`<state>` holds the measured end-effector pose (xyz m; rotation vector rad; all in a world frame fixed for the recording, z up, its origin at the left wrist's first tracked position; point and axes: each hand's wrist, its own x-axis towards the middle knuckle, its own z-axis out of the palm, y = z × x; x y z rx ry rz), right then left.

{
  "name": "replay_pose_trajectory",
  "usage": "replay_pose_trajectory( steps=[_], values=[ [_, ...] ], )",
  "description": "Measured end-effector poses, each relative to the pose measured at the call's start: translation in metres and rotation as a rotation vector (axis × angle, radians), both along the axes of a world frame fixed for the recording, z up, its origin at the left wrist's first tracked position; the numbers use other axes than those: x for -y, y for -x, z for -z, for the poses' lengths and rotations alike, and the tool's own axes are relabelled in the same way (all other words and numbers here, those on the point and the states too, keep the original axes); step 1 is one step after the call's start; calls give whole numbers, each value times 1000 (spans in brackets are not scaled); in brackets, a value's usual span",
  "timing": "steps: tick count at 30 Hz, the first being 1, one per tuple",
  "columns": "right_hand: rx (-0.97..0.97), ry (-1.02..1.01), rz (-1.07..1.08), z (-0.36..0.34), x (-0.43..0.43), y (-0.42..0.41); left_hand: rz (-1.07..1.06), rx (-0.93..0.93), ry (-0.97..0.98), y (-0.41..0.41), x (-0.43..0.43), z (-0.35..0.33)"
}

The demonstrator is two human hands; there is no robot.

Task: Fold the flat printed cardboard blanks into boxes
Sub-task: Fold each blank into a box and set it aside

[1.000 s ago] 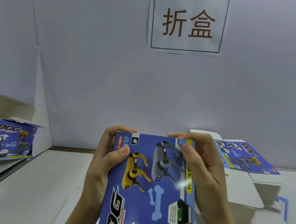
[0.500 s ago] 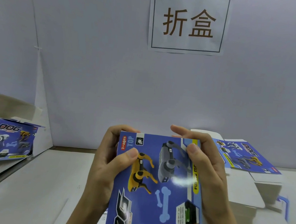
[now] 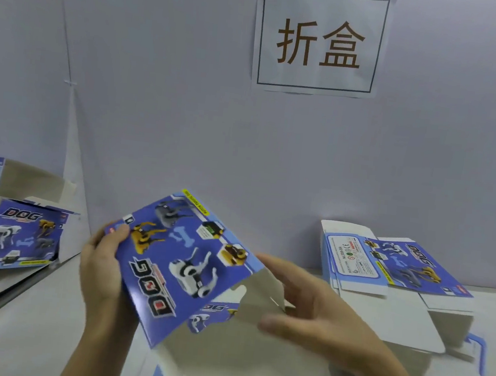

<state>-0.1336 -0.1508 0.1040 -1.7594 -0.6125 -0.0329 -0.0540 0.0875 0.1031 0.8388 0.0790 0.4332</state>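
Observation:
A blue printed cardboard blank (image 3: pixel 178 260) with toy dogs and the word DOG is held tilted above the table, its long side running from upper left to lower right. My left hand (image 3: pixel 103 267) grips its left edge, thumb on the printed face. My right hand (image 3: pixel 316 314) is at its lower right end with fingers spread and fairly straight, touching a grey unprinted flap (image 3: pixel 259 299) there. Whether the right fingers curl round the flap is unclear.
A stack of flat blanks (image 3: pixel 397 265) lies at the right by the wall. More grey cardboard (image 3: pixel 252 369) lies on the table below my hands. Folded boxes (image 3: pixel 15 234) stand at the left. A paper sign (image 3: pixel 320 42) hangs on the back wall.
The blank has turned from upright facing me to a slant. My right hand left its top right corner and went down to the flap at the lower right. My left hand kept its hold.

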Motion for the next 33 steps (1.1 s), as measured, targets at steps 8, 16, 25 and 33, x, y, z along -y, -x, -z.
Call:
replay_pose_trajectory(
  steps=[8,16,25,33],
  values=[
    [195,-336,808,15,-10,-27,245,235,-689,17,67,-6],
    [100,-531,787,8,10,-23,-1,408,-1092,27,54,4],
    [-96,-650,484,3,30,-16,492,258,-478,7,36,11],
    [-223,-802,278,6,24,-23,634,215,-429,0,31,23]
  ],
)
